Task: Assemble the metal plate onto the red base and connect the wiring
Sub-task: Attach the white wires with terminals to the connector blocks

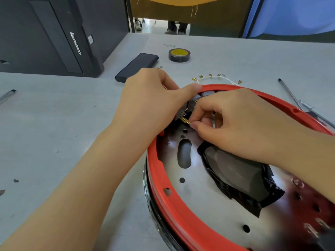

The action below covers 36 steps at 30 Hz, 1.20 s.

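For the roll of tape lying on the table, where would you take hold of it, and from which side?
Judging by its pose, from above. The roll of tape lies flat on the table with its open core facing up and free space around it, so a grip across the outer rim, or thumb in the core and fingers outside, should suit.

At lower right of the frame the plate [195,194] lies inside the base [174,211] on the worktop [63,124], with tape [179,55] at upper centre behind it.
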Motion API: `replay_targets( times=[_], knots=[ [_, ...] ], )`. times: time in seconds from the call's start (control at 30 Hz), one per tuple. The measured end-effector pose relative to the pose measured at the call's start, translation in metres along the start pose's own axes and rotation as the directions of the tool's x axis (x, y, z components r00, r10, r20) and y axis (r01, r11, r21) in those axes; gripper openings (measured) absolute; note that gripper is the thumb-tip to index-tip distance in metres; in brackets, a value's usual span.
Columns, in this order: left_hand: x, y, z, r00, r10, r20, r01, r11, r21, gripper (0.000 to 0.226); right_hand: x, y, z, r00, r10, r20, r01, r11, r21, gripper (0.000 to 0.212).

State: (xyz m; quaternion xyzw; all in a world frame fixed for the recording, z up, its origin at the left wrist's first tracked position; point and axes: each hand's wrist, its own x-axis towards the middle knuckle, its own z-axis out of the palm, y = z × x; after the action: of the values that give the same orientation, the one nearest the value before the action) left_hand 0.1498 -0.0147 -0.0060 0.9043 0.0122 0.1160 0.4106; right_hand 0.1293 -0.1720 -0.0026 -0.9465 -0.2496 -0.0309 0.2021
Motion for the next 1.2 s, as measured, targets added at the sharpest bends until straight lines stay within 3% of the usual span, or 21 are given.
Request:
replay_targets(
  times=[0.5,0.7,0.97,1.07,1.2],
  knots=[
    [0.001,0.002,0.001,0.998,-0.057,0.02,0.058,0.998,-0.019,0.045,0.003,-0.008,0.008,0.999,0.007,-0.048,-0.006,1.0,0.011,0.012],
    [0.0,0.002,0.0,0.997,-0.065,0.043,0.067,0.997,-0.047,0.043,0.002,-0.004,0.001,1.0,0.026,0.009,-0.026,0.999,0.035,0.013],
    [-0.001,0.002,0.001,0.997,-0.064,0.045,0.066,0.996,-0.058,0.044,0.004,-0.004,0.004,0.994,0.076,-0.081,-0.076,0.997,0.002,0.013],
    [-0.001,0.003,0.0,0.997,-0.058,0.058,0.062,0.996,-0.071,0.042,0.002,0.0,-0.003,0.992,0.114,-0.056,-0.111,0.992,0.056,0.014],
    [-0.002,0.002,-0.001,0.997,-0.05,0.066,0.057,0.992,-0.11,0.039,-0.005,0.009,-0.014,0.979,0.165,-0.124,-0.139,0.972,0.191,0.016]
  ],
)
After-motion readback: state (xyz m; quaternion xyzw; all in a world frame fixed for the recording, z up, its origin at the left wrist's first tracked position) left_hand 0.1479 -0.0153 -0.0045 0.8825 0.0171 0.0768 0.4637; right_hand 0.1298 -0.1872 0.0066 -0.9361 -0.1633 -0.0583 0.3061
